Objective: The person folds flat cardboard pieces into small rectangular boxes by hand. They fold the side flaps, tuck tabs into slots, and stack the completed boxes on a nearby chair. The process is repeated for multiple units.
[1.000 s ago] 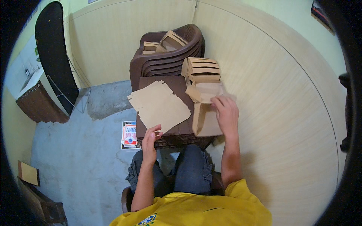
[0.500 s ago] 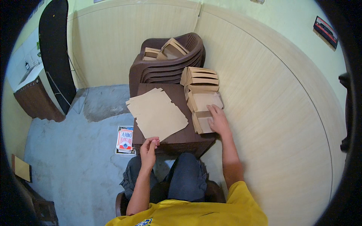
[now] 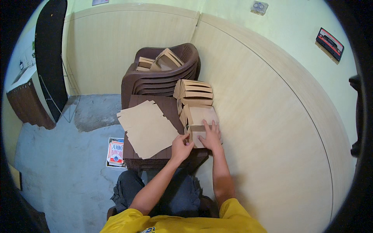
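Along the right edge of the brown table [image 3: 173, 105] stands a row of folded brown cardboard boxes. My left hand [image 3: 182, 148] is closed at the left wall of the nearest box [image 3: 196, 132], its thumb and fingers pinched on the cardboard edge. My right hand [image 3: 211, 136] lies over the right side of this box with fingers spread and the thumb reaching inside. Behind it sits another open-topped box [image 3: 203, 113], then a nested stack of boxes [image 3: 194, 93]. To the left, flat cut cardboard sheets [image 3: 147, 130] with notched edges lie on the table.
Stacked brown plastic chairs [image 3: 155, 83] stand behind the table, with more folded boxes [image 3: 167, 61] on the top seat. A small white carton [image 3: 115, 152] of packs sits on the floor at left. A panelled wall [image 3: 268, 128] curves close on the right.
My left hand has moved right, from the near edge of the flat sheets to the nearest box's left wall. My right hand stays over that box. The whole view has shifted slightly.
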`<action>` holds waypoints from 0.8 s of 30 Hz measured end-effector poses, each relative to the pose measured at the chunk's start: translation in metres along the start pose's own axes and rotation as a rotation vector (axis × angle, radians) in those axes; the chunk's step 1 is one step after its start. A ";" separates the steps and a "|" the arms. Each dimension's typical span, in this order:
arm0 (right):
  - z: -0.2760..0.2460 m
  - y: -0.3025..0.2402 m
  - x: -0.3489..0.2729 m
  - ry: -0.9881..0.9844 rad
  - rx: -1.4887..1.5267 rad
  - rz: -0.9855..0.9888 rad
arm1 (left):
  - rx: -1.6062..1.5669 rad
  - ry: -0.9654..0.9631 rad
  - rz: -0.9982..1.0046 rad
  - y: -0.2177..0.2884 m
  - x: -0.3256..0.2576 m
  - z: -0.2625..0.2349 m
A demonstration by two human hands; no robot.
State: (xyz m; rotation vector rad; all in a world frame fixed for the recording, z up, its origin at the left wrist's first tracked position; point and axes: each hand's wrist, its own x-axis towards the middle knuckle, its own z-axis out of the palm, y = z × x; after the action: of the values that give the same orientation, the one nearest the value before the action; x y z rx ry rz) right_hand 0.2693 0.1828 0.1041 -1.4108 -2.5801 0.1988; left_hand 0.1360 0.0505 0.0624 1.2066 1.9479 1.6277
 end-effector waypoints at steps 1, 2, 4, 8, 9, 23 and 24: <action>-0.001 0.001 -0.002 0.004 -0.021 0.005 | -0.067 0.048 0.027 -0.004 -0.002 0.001; -0.001 0.001 -0.002 0.007 -0.040 0.009 | -0.116 0.060 0.006 -0.007 -0.003 0.002; -0.001 0.002 -0.002 0.056 -0.076 -0.014 | -0.185 0.055 -0.031 -0.012 -0.003 0.005; 0.001 0.005 0.001 0.060 -0.155 -0.022 | -0.184 -0.009 -0.092 -0.013 0.003 0.012; 0.002 0.006 0.002 0.075 -0.146 -0.047 | -0.166 -0.018 -0.104 -0.013 0.006 0.014; 0.031 0.013 0.001 0.071 -0.107 -0.092 | -0.115 0.008 -0.080 -0.028 -0.002 0.015; 0.036 0.015 0.001 0.046 -0.041 -0.113 | -0.053 -0.001 -0.104 -0.030 -0.002 0.015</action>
State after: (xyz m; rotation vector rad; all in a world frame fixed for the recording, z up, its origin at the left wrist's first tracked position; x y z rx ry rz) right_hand 0.2728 0.1911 0.0661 -1.2628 -2.6311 0.0960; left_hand 0.1360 0.0594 0.0298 1.0682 1.9205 1.6150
